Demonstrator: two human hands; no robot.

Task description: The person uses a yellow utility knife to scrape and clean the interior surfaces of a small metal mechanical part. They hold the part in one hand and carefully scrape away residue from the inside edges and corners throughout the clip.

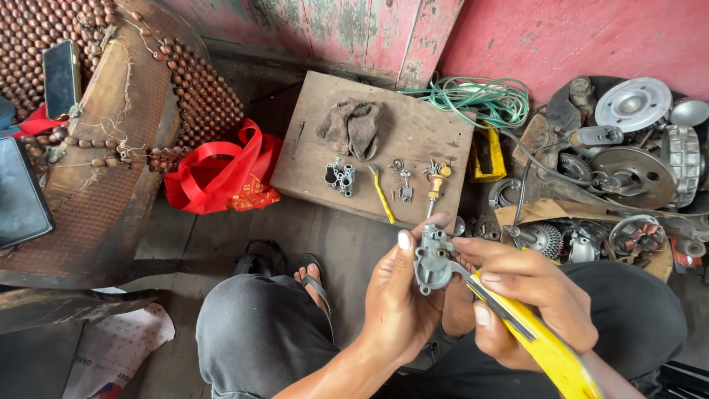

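Observation:
My left hand (399, 295) grips a small grey metal engine part (432, 260), held up in front of my knees. My right hand (528, 295) holds a yellow-handled utility knife (535, 336), its blade tip touching the part's right side. Both hands sit low in the head view, right of centre. On the wooden board (310, 159) beyond them lie a grey rag (351, 127), a small metal block (340, 177), a yellow-handled tool (381, 193), springs and small screws (402, 181), and a brass-tipped piece (437, 177).
A red bag (221, 171) lies left of the board. A beaded seat cover (111, 125) with a phone (61, 77) fills the left. Green wire coils (480, 96) and a heap of engine parts (628, 170) are at the right. My sandalled foot (314, 279) is below.

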